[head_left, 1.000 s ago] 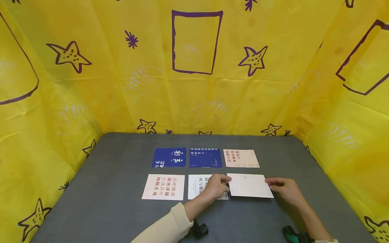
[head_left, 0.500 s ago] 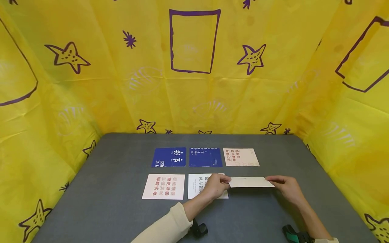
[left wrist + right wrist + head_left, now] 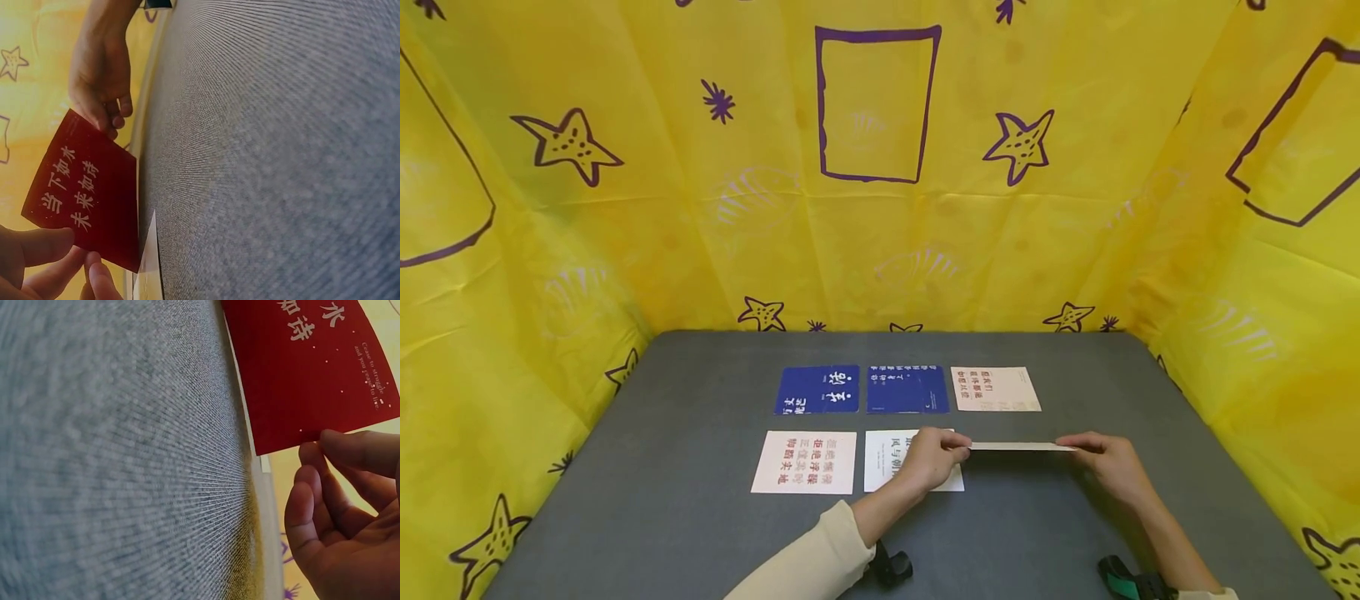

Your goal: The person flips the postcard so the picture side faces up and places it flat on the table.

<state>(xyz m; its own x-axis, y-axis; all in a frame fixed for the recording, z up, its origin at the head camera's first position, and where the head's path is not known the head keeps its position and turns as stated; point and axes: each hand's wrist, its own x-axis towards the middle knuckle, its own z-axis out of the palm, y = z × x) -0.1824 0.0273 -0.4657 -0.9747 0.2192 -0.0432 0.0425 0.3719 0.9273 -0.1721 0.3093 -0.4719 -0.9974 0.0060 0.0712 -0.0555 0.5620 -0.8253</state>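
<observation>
A postcard (image 3: 1021,447) is held edge-on above the table in the head view, so only a thin pale strip of it shows. In the left wrist view the same postcard (image 3: 103,181) shows a red face with pale Chinese characters. My left hand (image 3: 935,460) pinches its left end, and my right hand (image 3: 1108,468) pinches its right end between thumb and fingers. Small English print on the postcard (image 3: 325,375) shows in the right wrist view. Beneath the left hand lies a white card (image 3: 883,462), partly covered by that hand.
Behind are two blue cards (image 3: 817,389) and a cream card (image 3: 996,389) in a row. A pinkish card with red characters (image 3: 803,462) lies at front left. The grey table (image 3: 647,500) is enclosed by yellow patterned cloth (image 3: 880,242).
Between the hands, the postcard has tilted from showing its broad white side to lying edge-on to the head camera. Both hands stay at nearly the same places. The other cards have not moved.
</observation>
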